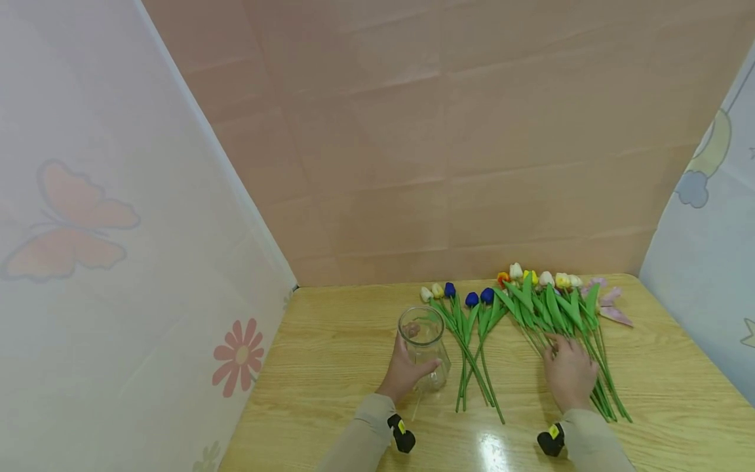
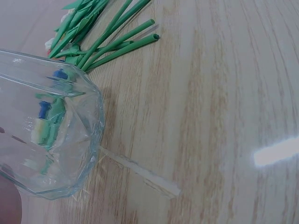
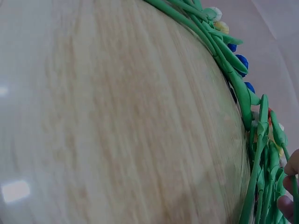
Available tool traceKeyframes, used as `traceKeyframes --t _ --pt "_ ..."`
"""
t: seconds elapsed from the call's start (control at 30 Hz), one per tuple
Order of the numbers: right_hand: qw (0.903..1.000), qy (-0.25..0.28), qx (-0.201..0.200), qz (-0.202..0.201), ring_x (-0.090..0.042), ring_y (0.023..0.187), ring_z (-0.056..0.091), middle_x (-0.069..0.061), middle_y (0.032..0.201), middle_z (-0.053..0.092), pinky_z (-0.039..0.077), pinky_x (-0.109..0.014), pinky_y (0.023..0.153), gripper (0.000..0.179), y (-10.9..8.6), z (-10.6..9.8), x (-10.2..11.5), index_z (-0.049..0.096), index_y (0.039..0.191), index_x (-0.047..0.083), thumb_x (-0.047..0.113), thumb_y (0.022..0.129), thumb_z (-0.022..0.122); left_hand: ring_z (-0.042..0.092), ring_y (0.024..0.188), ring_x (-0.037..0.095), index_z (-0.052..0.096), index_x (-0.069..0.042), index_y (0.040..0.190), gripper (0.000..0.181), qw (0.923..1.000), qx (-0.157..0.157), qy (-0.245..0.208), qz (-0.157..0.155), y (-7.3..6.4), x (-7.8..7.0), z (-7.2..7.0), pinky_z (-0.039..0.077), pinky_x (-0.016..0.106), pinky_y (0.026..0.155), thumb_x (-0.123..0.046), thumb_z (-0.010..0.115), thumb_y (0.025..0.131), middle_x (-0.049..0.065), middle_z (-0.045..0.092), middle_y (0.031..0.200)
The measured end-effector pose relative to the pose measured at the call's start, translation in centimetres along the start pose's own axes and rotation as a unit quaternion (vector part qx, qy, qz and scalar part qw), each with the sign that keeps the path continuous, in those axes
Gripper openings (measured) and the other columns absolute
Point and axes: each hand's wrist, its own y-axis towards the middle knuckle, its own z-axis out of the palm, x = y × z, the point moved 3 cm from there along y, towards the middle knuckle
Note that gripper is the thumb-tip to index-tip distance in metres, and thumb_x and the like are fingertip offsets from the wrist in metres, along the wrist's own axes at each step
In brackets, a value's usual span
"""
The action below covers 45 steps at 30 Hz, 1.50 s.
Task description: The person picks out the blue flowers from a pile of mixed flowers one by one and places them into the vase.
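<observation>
My left hand [image 1: 404,372] grips a clear glass vase [image 1: 426,350], its round mouth tilted up. In the left wrist view the faceted base of the vase [image 2: 81,135] sits close over the table. My right hand [image 1: 569,373] is at the larger bunch of artificial tulips [image 1: 551,305], with white, yellow and orange heads. In the right wrist view its fingertips [image 3: 286,205] pinch a green tulip stem [image 3: 295,196] at the frame's edge. Between the hands lies a smaller group of tulips [image 1: 463,347] with blue, white and yellow heads, their stems crossing.
The wooden table [image 1: 330,341] meets a brownish backdrop [image 1: 377,196] behind the flowers. A pink flower or bow [image 1: 613,311] lies at the right of the larger bunch. Printed wall panels [image 1: 147,229] stand at both sides. A clear strip [image 2: 145,172] lies by the vase base.
</observation>
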Motion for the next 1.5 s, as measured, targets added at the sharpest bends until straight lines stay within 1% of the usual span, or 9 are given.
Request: traceKeyframes --t 0.3,0.5,0.73,0.87,0.97,1.07,1.17,1.33,1.5 --pt "0.9995 -0.006 0.029 0.011 -0.045 0.092 0.054 -0.029 0.107 0.058 0.035 -0.061 0.074 0.029 -0.4 0.2 -1.0 0.059 0.124 0.003 0.008 0.095 0.055 0.008 0.149 0.029 0.007 -0.037 0.153 0.101 0.9999 0.001 0.003 -0.013 -0.1 -0.1 0.0 0.024 0.058 0.113 -0.039 0.078 0.081 -0.003 0.018 0.158" --pt "0.9991 -0.013 0.038 0.012 -0.047 0.093 0.053 -0.031 0.109 0.056 0.035 -0.061 0.074 0.031 -0.7 0.6 -1.7 0.058 0.125 0.003 0.007 0.095 0.056 0.007 0.149 0.031 0.003 -0.033 0.154 0.103 0.9998 0.0 -0.001 -0.018 -0.3 -0.4 0.1 0.024 0.059 0.113 -0.033 0.078 0.083 0.0 0.014 0.16" --pt "0.9993 -0.022 0.028 0.008 -0.048 0.089 0.052 -0.032 0.106 0.055 0.035 -0.06 0.071 0.024 -1.0 0.7 -1.8 0.06 0.116 -0.003 0.006 0.093 0.057 0.013 0.149 0.026 0.019 -0.032 0.15 0.09 1.0 -0.003 0.003 0.002 -0.1 -0.6 0.1 0.025 0.056 0.114 -0.031 0.078 0.083 -0.007 0.029 0.152" --pt "0.9998 -0.014 0.01 0.005 -0.049 0.09 0.053 -0.032 0.106 0.056 0.036 -0.062 0.071 0.022 -0.7 1.0 -1.3 0.06 0.113 -0.004 0.008 0.094 0.058 0.011 0.149 0.029 0.018 -0.029 0.151 0.09 1.0 -0.001 -0.002 -0.002 -0.4 -1.2 0.0 0.023 0.058 0.114 -0.028 0.077 0.084 -0.005 0.027 0.154" --pt "0.9996 -0.004 -0.009 -0.026 -0.046 0.088 0.054 -0.028 0.104 0.058 0.036 -0.058 0.069 0.021 -0.8 1.6 0.0 0.061 0.113 0.0 0.009 0.094 0.059 0.01 0.149 0.03 0.017 -0.029 0.151 0.09 1.0 0.001 -0.006 -0.001 -0.4 -1.2 0.1 0.022 0.058 0.114 -0.027 0.077 0.084 -0.004 0.027 0.154" --pt "0.9965 -0.001 -0.024 -0.081 -0.04 0.082 0.057 -0.021 0.097 0.062 0.038 -0.053 0.066 0.02 -1.4 2.2 2.4 0.064 0.11 0.005 0.008 0.09 0.065 0.01 0.149 0.029 0.018 -0.033 0.15 0.09 1.0 0.002 -0.007 -0.001 -0.3 -0.9 0.0 0.023 0.058 0.114 -0.031 0.078 0.083 -0.005 0.026 0.154" --pt "0.9914 -0.001 -0.02 -0.129 -0.034 0.076 0.058 -0.013 0.09 0.064 0.039 -0.049 0.065 0.018 -2.2 2.7 5.1 0.066 0.104 0.007 0.009 0.087 0.07 0.009 0.149 0.029 0.015 -0.037 0.15 0.092 1.0 0.002 -0.006 -0.007 -0.2 -0.6 0.0 0.023 0.057 0.114 -0.035 0.078 0.082 -0.004 0.022 0.157" --pt "0.9837 -0.017 0.023 -0.177 -0.024 0.071 0.058 -0.002 0.083 0.064 0.038 -0.04 0.061 0.013 -3.4 4.3 7.9 0.068 0.096 0.011 0.015 0.085 0.074 0.007 0.149 0.031 0.011 -0.037 0.152 0.096 0.9998 0.002 -0.009 -0.015 -0.3 -0.7 0.0 0.023 0.059 0.113 -0.036 0.078 0.083 -0.001 0.017 0.159" --pt "0.9788 -0.039 0.079 -0.185 -0.022 0.071 0.058 0.001 0.079 0.061 0.041 -0.039 0.06 0.017 -4.3 5.6 9.2 0.067 0.095 0.013 0.019 0.082 0.077 0.009 0.149 0.029 0.016 -0.035 0.151 0.092 0.9999 0.001 -0.011 -0.007 -0.1 -0.4 0.0 0.024 0.06 0.112 -0.034 0.078 0.082 -0.004 0.024 0.156"
